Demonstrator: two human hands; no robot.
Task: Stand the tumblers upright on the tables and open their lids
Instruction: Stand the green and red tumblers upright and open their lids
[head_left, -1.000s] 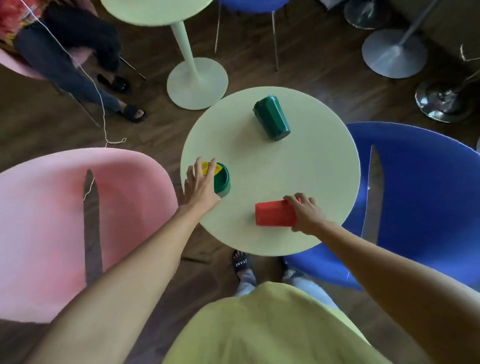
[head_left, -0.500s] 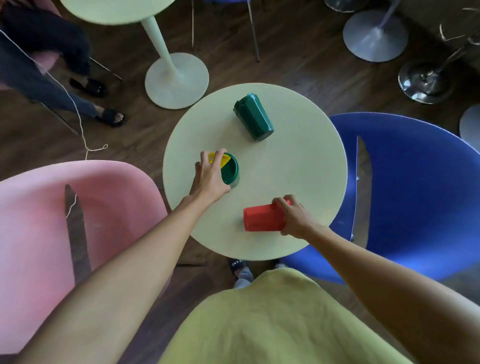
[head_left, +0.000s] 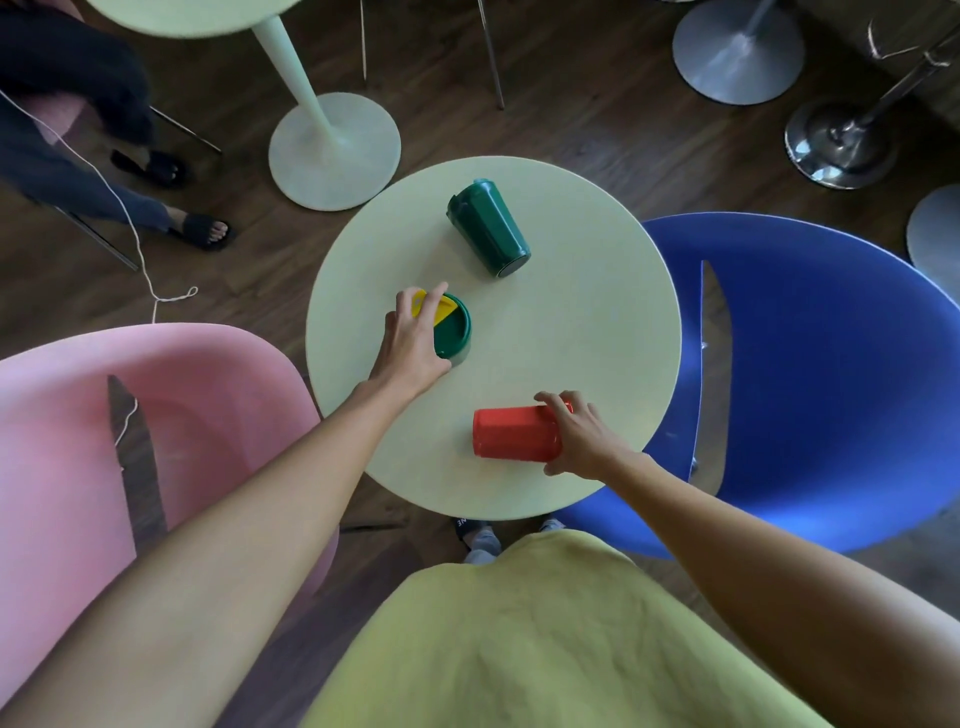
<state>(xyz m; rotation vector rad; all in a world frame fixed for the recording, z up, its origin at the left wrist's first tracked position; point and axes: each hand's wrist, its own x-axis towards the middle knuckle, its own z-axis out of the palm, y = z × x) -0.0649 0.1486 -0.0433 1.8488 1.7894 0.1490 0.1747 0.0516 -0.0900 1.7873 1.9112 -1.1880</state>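
Note:
Three tumblers are on a round pale-green table (head_left: 587, 332). At its left, a green tumbler with a yellow flip lid (head_left: 451, 328) stands upright; my left hand (head_left: 410, 340) grips it from the left, fingers on the yellow lid tab. A red tumbler (head_left: 511, 434) lies on its side near the front edge, its base pointing left; my right hand (head_left: 576, 439) is closed around its lid end, which is hidden. A dark green tumbler (head_left: 488, 234) lies on its side at the back, untouched.
A pink chair (head_left: 104, 441) stands left of the table and a blue chair (head_left: 821, 374) right. Behind are a second table's pedestal base (head_left: 335, 150), metal bases (head_left: 737, 49) and a seated person's legs (head_left: 93, 171). A white cord (head_left: 130, 228) trails across the floor.
My left hand and the yellow-lidded tumbler have shifted from the table's left edge further onto the table. My right hand stays on the red tumbler, which still lies flat.

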